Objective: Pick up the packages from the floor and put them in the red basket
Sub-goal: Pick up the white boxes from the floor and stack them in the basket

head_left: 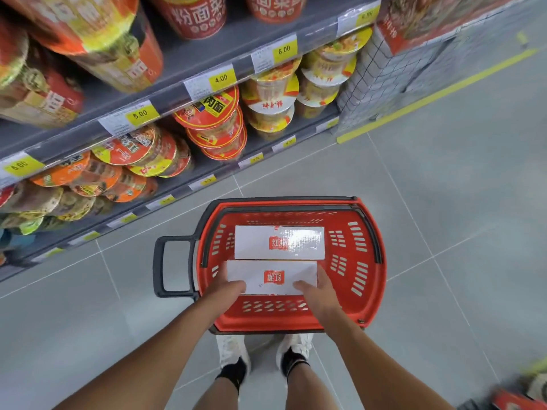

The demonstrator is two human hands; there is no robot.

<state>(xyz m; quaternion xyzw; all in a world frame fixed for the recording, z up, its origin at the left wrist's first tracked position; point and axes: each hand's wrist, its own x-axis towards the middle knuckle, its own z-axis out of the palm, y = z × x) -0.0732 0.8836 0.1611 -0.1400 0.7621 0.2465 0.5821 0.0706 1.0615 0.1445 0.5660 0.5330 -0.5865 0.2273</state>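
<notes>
Both hands on it: left hand [228, 284] and right hand [315, 288] clamp the ends of a white package [272, 278], long axis running left to right, logo upside down, inside the red basket [367, 279] just beside another white package [279, 242], lying parallel.
</notes>
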